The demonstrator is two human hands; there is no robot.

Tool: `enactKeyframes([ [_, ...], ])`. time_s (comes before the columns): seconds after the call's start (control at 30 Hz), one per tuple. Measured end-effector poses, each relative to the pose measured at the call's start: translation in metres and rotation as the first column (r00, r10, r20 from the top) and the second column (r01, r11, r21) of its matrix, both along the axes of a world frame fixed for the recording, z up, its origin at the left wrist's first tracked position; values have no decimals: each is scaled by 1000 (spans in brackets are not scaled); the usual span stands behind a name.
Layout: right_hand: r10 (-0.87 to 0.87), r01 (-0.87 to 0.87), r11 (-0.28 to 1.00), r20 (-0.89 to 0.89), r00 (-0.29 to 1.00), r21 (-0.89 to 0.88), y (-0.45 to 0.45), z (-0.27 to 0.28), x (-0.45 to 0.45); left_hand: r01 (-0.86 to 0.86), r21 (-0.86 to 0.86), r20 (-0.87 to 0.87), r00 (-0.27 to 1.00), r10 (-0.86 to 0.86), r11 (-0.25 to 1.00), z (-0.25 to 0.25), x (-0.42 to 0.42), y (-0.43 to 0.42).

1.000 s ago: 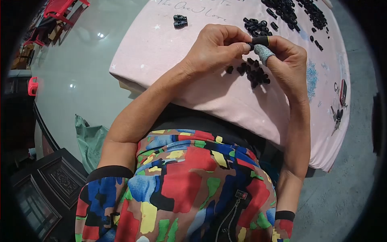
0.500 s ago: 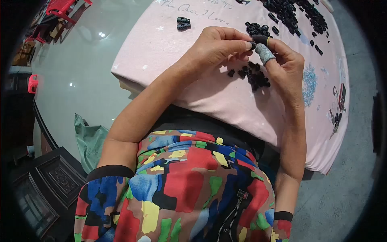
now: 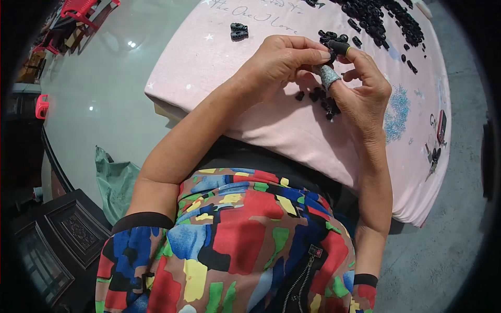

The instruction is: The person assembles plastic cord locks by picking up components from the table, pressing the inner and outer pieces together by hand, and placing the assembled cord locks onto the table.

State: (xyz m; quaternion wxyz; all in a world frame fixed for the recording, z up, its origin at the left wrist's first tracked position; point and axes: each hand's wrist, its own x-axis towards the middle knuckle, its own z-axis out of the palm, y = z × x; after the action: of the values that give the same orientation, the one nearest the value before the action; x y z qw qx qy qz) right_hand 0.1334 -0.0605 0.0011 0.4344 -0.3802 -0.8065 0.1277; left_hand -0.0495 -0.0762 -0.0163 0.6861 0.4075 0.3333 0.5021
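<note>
Over the pink cloth, my left hand (image 3: pixel 282 60) pinches a small black plastic piece (image 3: pixel 332 58), which looks like part of a cord lock, between thumb and fingertips. My right hand (image 3: pixel 365 91) meets it from the other side, a black cover on the index finger and a grey wrap on the thumb. Its index finger and thumb close around the same piece, which the fingers partly hide. Just below the hands lies a small pile of black parts (image 3: pixel 330 104). Behind the fingertips is another group of black pieces (image 3: pixel 329 36).
Farther back spreads a large heap of black pieces (image 3: pixel 370 23). Two black cord locks (image 3: pixel 239 31) lie at the left on the pink-covered table (image 3: pixel 188 68). Tiny bluish, shiny bits (image 3: pixel 397 112) and keys (image 3: pixel 434 156) are at the right. A red stool (image 3: pixel 83 13) stands on the floor.
My right hand has shifted slightly left and its wrapped thumb has moved in under the piece, covering more of the small pile. My left hand stays nearly in place.
</note>
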Motion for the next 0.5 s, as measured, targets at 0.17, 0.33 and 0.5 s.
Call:
enactKeyframes([
  [0.17,49,-47,995,-21,999,84,0,1,-4,4,21,-66,998,-3,1000,2,2,-1],
  [0.33,36,-36,997,-2,999,73,-2,0,-6,-9,19,-81,997,11,1000,0,2,-1],
  [0.5,35,-37,996,28,999,85,-2,-1,-6,-9,-7,-71,997,9,1000,2,3,-1],
])
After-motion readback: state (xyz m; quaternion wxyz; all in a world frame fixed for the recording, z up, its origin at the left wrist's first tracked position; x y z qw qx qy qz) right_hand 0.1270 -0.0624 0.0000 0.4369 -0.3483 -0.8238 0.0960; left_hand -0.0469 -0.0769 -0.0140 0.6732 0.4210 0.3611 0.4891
